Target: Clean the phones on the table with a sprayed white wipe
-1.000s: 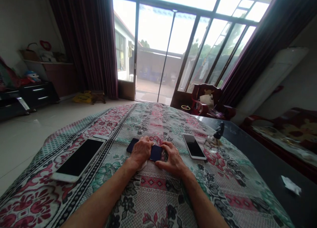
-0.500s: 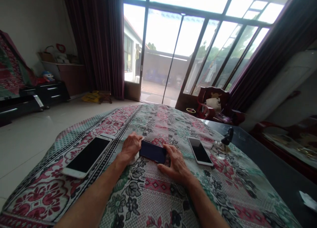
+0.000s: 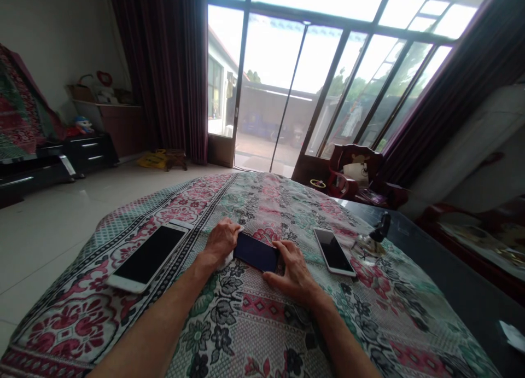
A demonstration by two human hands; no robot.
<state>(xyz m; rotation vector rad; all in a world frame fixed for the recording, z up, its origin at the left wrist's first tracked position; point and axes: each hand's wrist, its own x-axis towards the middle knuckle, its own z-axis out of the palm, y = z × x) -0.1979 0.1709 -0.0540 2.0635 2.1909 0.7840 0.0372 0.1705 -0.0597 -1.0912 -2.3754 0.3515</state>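
Note:
A dark blue phone (image 3: pixel 256 252) lies flat on the patterned cloth between my hands. My left hand (image 3: pixel 222 240) is closed on a white cloth (image 3: pixel 226 262), which shows under the palm and by the fingertips, at the phone's left end. Around the phone's right end, my right hand (image 3: pixel 292 269) grips its edges between thumb and fingers. A large white phone (image 3: pixel 148 257) with a black screen rests to the left of my left arm. To the right, a smaller white phone (image 3: pixel 334 251) lies screen up.
The patterned cloth (image 3: pixel 262 334) covers the surface before me. A clear object with a black top (image 3: pixel 375 238) stands at the right, near a dark table (image 3: pixel 435 268). Farther back are a carved red chair (image 3: pixel 355 173), a yellow bag (image 3: pixel 151 159) and glass doors (image 3: pixel 270 104).
The whole view has shifted slightly, so things appear a little farther right. Both hands keep nearly the same places at the dark blue phone.

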